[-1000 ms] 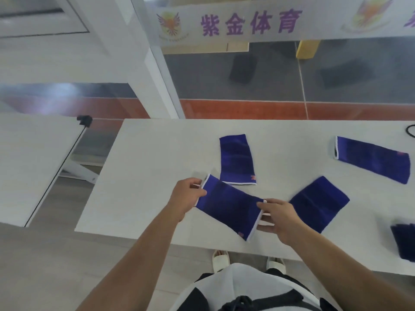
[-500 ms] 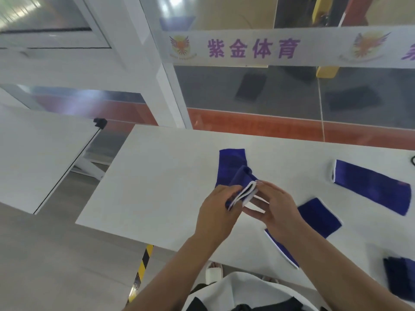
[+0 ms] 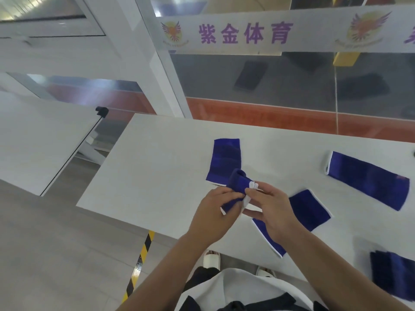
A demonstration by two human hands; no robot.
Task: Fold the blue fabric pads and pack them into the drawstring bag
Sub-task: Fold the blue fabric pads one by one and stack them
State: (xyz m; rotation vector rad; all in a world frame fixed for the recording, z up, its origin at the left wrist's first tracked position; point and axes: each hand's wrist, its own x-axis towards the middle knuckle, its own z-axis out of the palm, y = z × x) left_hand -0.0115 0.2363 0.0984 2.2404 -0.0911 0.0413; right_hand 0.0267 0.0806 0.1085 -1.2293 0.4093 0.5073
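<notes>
Both hands hold one blue fabric pad point(image 3: 238, 184) with white edging, folded over on itself and lifted above the white table point(image 3: 157, 167). My left hand point(image 3: 215, 212) grips its lower end; my right hand point(image 3: 269, 209) pinches its white-edged end. Three more blue pads lie flat: one point(image 3: 224, 160) just beyond my hands, one point(image 3: 307, 209) partly under my right wrist, one point(image 3: 368, 178) at the far right. A dark blue bundle point(image 3: 395, 274) at the near right edge is blurred; I cannot tell whether it is the drawstring bag.
A second white table point(image 3: 38, 140) stands to the left across a gap of grey floor. Yellow-black tape point(image 3: 139, 263) marks the floor under the near table edge. A glass wall with a lettered band point(image 3: 244, 34) runs behind the table.
The pad was stretched flat between my hands a second ago; my hands have since come together, folding it over and lifting it off the table.
</notes>
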